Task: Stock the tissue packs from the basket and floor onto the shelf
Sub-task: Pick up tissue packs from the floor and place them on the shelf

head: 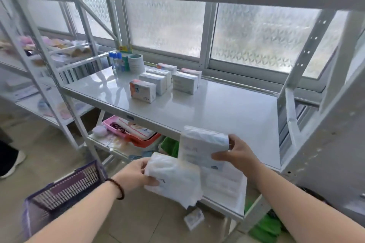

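Note:
My left hand (135, 176) grips a white tissue pack (173, 179) in front of the shelf's near edge. My right hand (238, 153) holds a second white tissue pack (201, 147) upright, just over the front edge of the white shelf (227, 108). Several tissue packs (164, 81) stand in a cluster at the back middle of the shelf. The purple basket (65, 189) hangs on my left forearm at the lower left. One small pack (194, 219) lies on the floor below the shelf.
Bottles and a tape roll (126, 62) stand at the shelf's back left by the frosted window. A pink and an orange tray (132, 130) sit on the lower shelf. Green bags (266, 227) lie underneath. Another rack (39, 61) stands left. A person's shoe (11, 163) is at far left.

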